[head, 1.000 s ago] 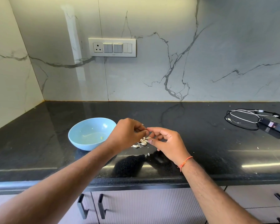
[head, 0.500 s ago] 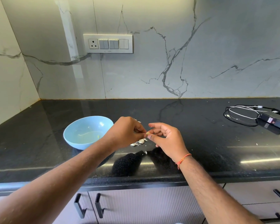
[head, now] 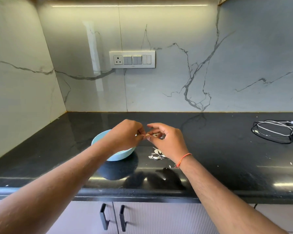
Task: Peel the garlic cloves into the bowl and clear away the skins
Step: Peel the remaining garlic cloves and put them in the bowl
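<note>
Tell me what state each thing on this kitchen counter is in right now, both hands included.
left hand: fingers pinching the garlic clove
right hand: fingertips pinching the same clove
garlic clove: held between both hands above the counter, partly hidden
blue bowl: upright on the counter, contents hidden by the left hand
garlic skins: loose pile on the counter, right of the bowl
cables: coiled at far right
cabinet doors: closed
</note>
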{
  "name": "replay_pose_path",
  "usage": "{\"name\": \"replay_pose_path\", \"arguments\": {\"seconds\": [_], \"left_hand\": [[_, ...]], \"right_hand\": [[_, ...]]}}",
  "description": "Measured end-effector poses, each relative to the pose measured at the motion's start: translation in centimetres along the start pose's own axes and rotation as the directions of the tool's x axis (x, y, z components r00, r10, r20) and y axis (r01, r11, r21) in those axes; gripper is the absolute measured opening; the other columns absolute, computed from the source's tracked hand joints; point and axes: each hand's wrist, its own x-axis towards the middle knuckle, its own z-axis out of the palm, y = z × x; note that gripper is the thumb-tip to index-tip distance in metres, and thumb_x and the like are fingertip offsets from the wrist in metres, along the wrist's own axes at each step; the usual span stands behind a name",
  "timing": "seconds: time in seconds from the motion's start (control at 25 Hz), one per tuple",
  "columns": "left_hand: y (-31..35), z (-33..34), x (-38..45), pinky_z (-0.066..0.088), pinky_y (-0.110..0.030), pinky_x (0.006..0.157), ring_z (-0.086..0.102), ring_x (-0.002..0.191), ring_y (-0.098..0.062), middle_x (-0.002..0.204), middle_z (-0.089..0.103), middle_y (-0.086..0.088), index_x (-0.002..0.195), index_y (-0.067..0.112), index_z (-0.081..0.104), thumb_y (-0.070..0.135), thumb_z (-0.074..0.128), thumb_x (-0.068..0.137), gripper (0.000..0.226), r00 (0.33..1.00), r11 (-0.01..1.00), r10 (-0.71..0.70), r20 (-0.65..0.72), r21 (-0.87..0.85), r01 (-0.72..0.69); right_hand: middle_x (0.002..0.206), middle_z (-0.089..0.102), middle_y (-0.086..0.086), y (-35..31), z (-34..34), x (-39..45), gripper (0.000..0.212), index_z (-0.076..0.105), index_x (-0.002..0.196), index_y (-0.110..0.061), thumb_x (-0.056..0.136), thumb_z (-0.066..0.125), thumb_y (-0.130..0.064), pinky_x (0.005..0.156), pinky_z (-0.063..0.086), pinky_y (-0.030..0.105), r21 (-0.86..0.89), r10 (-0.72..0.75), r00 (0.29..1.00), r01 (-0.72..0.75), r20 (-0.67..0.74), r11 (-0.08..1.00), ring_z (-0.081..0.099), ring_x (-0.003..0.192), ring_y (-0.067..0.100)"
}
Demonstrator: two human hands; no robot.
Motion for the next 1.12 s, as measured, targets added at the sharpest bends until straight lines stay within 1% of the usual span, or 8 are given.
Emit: {"name": "replay_pose_path", "arguments": {"seconds": [0.2,0.4,0.56,0.72,0.8,0.88,1.0,1.12], "left_hand": [[-7.1,-2.0,-1.6,0.060,-0.039,0.091,0.071,0.099,-0.020,0.108,0.078,0.002,0.107,0.018,0.080,0.025,0.065,0.103,0.017,0.981,0.978,-0.189,0.037,0.097,0.184],[-9.9,-2.1,-2.9,0.059,-0.032,0.094,0.072,0.102,-0.017,0.112,0.080,0.005,0.112,0.019,0.082,0.016,0.059,0.105,0.025,0.970,0.967,-0.242,-0.003,0.086,0.241],[-7.2,-1.4,-2.9,0.057,-0.033,0.097,0.070,0.114,-0.021,0.128,0.076,0.004,0.126,0.021,0.076,0.017,0.047,0.109,0.034,0.971,0.979,-0.204,-0.122,-0.018,0.203],[-1.0,0.5,-2.4,0.055,-0.036,0.102,0.067,0.125,-0.023,0.140,0.068,0.003,0.142,0.022,0.065,0.021,0.050,0.109,0.037,0.966,0.988,-0.010,-0.257,-0.153,-0.031],[2.2,3.0,-2.2,0.057,-0.039,0.100,0.068,0.121,-0.025,0.141,0.065,0.002,0.143,0.024,0.062,0.018,0.054,0.106,0.039,0.972,0.976,0.075,-0.224,-0.184,-0.118],[4.2,6.1,-2.0,0.059,-0.043,0.095,0.069,0.117,-0.029,0.143,0.061,0.002,0.144,0.027,0.058,0.015,0.055,0.103,0.043,0.987,0.982,0.093,-0.129,-0.149,-0.112],[4.0,9.8,-1.5,0.058,-0.045,0.096,0.068,0.120,-0.034,0.151,0.055,-0.002,0.152,0.023,0.051,0.012,0.053,0.100,0.053,0.998,0.995,0.046,-0.032,-0.087,-0.048],[2.9,11.3,-1.2,0.055,-0.043,0.100,0.066,0.121,-0.033,0.150,0.053,-0.004,0.152,0.019,0.051,0.021,0.047,0.107,0.045,0.998,0.994,-0.014,-0.058,-0.108,0.008]], "right_hand": [[0.095,0.081,-0.016,-3.0,6.7,4.0,0.043,0.075,0.124,-0.031,0.084,0.086,-0.020,0.086,0.055,0.024,-0.099,0.034,0.978,-0.014,0.204,0.995,0.061,0.080,-0.003],[0.102,0.081,-0.013,-3.0,8.4,4.6,0.040,0.077,0.121,-0.028,0.086,0.077,-0.007,0.079,0.049,0.018,-0.162,0.100,0.949,-0.053,0.299,0.985,0.061,0.075,-0.006],[0.099,0.081,-0.014,-2.5,3.6,4.2,0.014,0.084,0.105,-0.026,0.096,0.073,-0.025,0.082,0.052,0.013,-0.175,0.100,0.979,-0.068,0.179,0.982,0.070,0.090,-0.001],[0.084,0.079,-0.015,-0.3,-2.4,2.8,0.003,0.082,0.088,-0.027,0.088,0.084,-0.024,0.072,0.048,0.011,-0.295,0.173,0.975,-0.125,0.142,0.947,0.070,0.080,-0.004],[0.086,0.078,-0.012,0.6,-4.3,1.6,0.014,0.079,0.088,-0.029,0.084,0.087,-0.018,0.075,0.050,0.015,-0.374,0.225,0.958,-0.145,0.178,0.916,0.069,0.081,-0.001],[0.089,0.078,-0.012,1.5,-5.1,0.7,0.011,0.081,0.090,-0.030,0.087,0.084,-0.020,0.079,0.054,0.019,-0.477,0.283,0.932,-0.146,0.228,0.866,0.070,0.083,0.003],[0.095,0.081,-0.008,2.4,-4.6,0.0,0.010,0.085,0.096,-0.029,0.092,0.076,-0.029,0.084,0.057,0.028,-0.602,0.300,0.905,-0.063,0.301,0.796,0.072,0.090,0.012],[0.096,0.081,-0.009,2.7,-3.9,0.2,0.012,0.084,0.100,-0.030,0.094,0.074,-0.030,0.086,0.059,0.031,-0.620,0.306,0.904,-0.061,0.297,0.782,0.072,0.092,0.013]]}}
